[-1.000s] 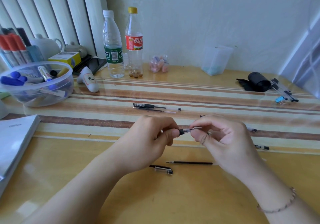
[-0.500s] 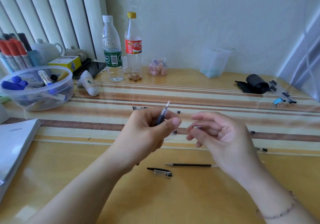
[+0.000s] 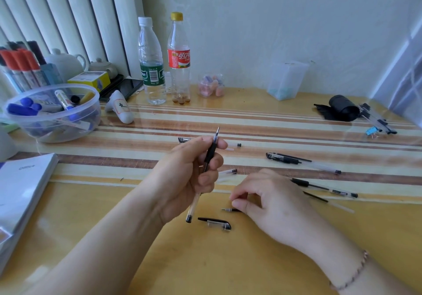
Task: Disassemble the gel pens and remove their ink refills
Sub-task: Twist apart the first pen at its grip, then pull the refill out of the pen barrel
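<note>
Left hand (image 3: pixel 189 176) is gripping the pen (image 3: pixel 204 173) upright above the table (image 3: pixel 205 260). Right hand (image 3: pixel 271 201) is hovering low, fingers curled; contents unclear. Risk: refill (image 3: pixel 229 209) rolling away if nudged.

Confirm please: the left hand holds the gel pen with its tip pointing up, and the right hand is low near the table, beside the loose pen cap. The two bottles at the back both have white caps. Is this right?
Not quite. In the head view only the green-label bottle has a white cap; the red-label bottle has a yellow one. The rest stands: the left hand holds the gel pen tip up, and the right hand is low near the table, beside the loose pen cap.
</note>
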